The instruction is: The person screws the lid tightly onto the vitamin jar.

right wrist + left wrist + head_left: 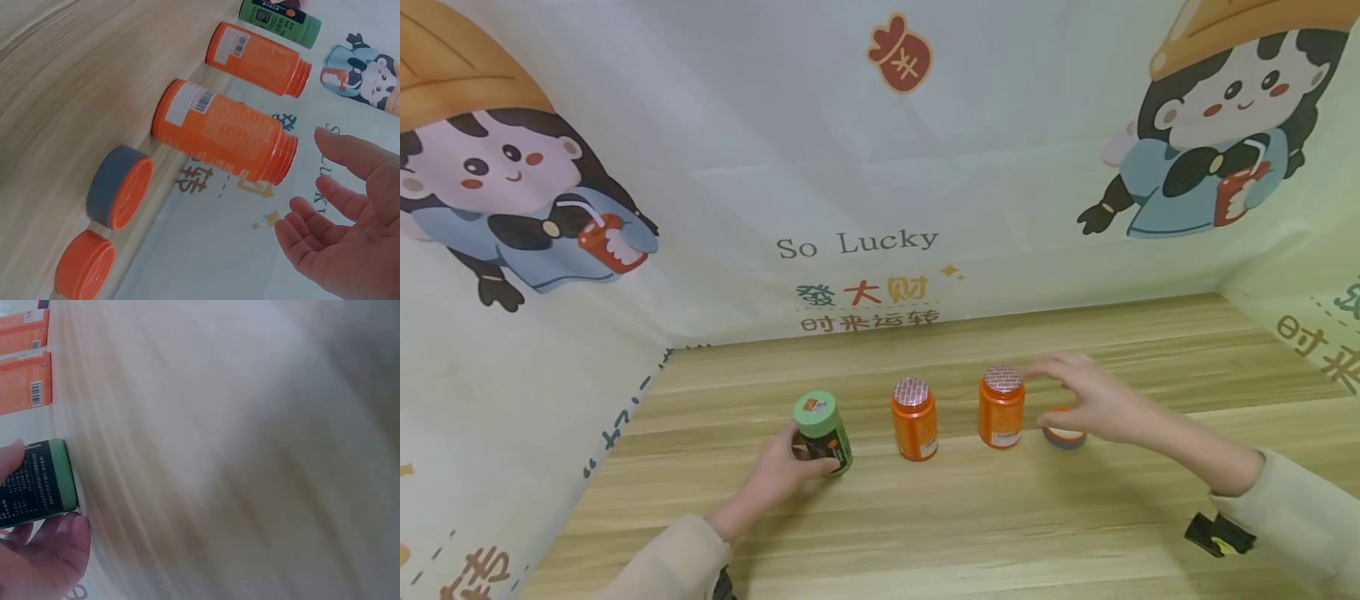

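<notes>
My left hand (781, 467) holds a green bottle with a dark label (824, 433) at its sides, thumb on the right. It stands upright on the table, its light green lid on. The left wrist view shows the thumb and fingers of my left hand (50, 553) on either side of the green bottle (37, 481). My right hand (1082, 396) hovers beside the right orange bottle (1002, 417), above a grey and orange cap (1064, 433). Its fingers are loosely bent and hold nothing in the right wrist view. Another orange bottle (915, 429) stands in the middle. Both orange bottles are lidless, with patterned seals on top.
The right wrist view shows an orange cap (84, 265) beside the grey and orange cap (120, 187); in the head view I cannot make it out. A printed cloth (722, 192) rises behind and beside the wooden table (925, 525).
</notes>
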